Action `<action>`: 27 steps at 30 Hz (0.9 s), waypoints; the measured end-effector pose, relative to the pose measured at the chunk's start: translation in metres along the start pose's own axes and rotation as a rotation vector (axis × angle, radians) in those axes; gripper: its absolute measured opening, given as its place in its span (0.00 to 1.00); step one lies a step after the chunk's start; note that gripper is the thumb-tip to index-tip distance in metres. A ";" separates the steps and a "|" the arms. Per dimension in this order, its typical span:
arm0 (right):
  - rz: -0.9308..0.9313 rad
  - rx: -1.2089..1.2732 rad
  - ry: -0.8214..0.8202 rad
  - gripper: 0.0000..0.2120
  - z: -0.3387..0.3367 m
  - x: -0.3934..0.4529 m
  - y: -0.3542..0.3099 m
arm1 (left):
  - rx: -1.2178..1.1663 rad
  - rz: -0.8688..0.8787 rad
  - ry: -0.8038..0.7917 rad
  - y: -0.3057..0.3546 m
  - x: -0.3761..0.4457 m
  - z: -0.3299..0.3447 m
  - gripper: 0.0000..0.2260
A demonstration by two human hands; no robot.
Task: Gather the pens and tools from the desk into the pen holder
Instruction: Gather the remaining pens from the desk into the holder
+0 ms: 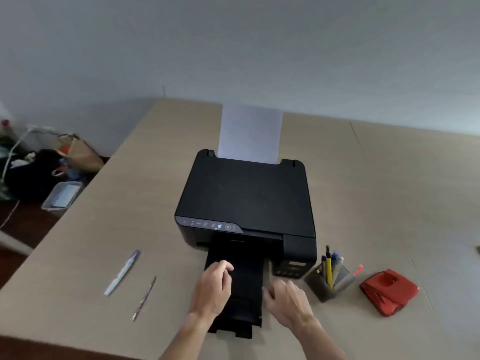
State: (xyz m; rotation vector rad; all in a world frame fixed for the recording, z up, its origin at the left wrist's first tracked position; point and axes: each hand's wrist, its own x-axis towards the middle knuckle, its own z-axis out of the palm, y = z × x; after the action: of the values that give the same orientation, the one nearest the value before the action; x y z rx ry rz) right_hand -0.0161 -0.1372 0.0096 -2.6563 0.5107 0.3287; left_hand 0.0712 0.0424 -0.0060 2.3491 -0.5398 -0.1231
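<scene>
A dark pen holder [320,285] stands to the right of the printer with several pens in it, one yellow. A white and blue tool [122,272] and a thin dark pen [144,298] lie on the desk at the left. My left hand [211,288] hovers over the printer's black output tray [242,289], fingers loosely curled, holding nothing. My right hand [287,300] is at the tray's right edge, fingers spread and empty, just left of the pen holder.
A black printer [246,196] with a white sheet [250,133] in its feeder fills the desk's middle. A red hole punch [388,291] lies right of the holder. Bags and a clear box [62,196] sit on the floor beyond the desk's left edge.
</scene>
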 end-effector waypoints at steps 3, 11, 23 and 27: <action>-0.105 -0.037 -0.017 0.12 0.009 0.023 -0.051 | 0.032 -0.112 0.093 -0.046 0.001 -0.037 0.07; -0.307 -0.198 -0.199 0.13 0.065 0.069 -0.209 | 0.066 -0.555 0.139 -0.170 -0.018 -0.130 0.10; 0.223 0.039 -0.413 0.25 0.136 0.081 -0.283 | 0.166 -0.601 -0.131 -0.263 -0.020 -0.164 0.06; 0.180 0.018 -0.402 0.21 0.140 0.079 -0.288 | 0.191 -0.525 -0.129 -0.261 -0.013 -0.155 0.10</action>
State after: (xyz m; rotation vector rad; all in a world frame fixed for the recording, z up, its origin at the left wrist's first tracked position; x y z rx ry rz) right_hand 0.1496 0.1439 -0.0370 -2.4377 0.6135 0.8833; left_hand 0.1867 0.3172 -0.0663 2.6326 0.0219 -0.4849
